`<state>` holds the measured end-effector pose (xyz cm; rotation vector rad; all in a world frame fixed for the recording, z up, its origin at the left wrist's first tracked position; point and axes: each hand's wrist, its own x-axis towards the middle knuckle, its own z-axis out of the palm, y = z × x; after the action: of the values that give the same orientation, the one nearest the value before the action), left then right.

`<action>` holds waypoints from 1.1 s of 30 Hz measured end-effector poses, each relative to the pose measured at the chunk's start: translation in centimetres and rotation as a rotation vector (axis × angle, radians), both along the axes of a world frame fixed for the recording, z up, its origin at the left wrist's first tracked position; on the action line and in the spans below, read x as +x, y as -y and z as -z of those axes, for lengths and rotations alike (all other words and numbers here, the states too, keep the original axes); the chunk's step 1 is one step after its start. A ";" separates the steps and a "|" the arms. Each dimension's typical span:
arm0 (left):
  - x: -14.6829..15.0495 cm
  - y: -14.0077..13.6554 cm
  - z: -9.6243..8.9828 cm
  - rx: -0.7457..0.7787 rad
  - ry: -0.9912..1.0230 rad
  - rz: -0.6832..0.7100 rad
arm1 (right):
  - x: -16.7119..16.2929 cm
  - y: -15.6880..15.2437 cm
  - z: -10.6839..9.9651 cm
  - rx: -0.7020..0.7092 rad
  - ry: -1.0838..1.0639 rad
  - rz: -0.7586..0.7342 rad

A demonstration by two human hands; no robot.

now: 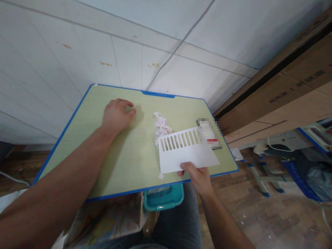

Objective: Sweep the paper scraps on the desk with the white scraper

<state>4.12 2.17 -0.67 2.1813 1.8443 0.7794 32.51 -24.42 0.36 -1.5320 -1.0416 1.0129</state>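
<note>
Over one table [140,155], two hands [118,117] [199,178], one slotted sheet [185,157] held

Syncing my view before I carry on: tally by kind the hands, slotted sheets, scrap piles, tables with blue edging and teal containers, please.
Hands: 2 (left hand, right hand)
Slotted white sheet: 1, in the right hand's grip
Pile of paper scraps: 1
Blue-edged table: 1
Teal container: 1
Total: 6

Left of the card [188,157] find the left hand [118,114]; at the card's near edge, the right hand [199,177]. Beyond its far-left corner find paper scraps [161,125]; at its far-right corner, a pixelated item [209,133].
</note>
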 end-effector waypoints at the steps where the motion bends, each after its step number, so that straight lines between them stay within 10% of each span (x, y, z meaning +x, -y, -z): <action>1: 0.0 0.0 0.0 -0.001 -0.003 -0.001 | 0.0 0.1 0.1 -0.001 0.004 0.003; 24: 0.6 1.0 -1.7 -0.046 -0.006 0.009 | 1.0 1.6 1.4 -0.011 -0.067 -0.053; 33: 0.0 -0.2 0.2 -0.003 0.046 -0.004 | 1.7 -0.9 0.8 0.123 0.066 0.158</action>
<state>4.14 2.36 -0.90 2.1405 1.8271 0.8195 34.24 -23.53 -0.39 -1.5287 -0.9928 0.7800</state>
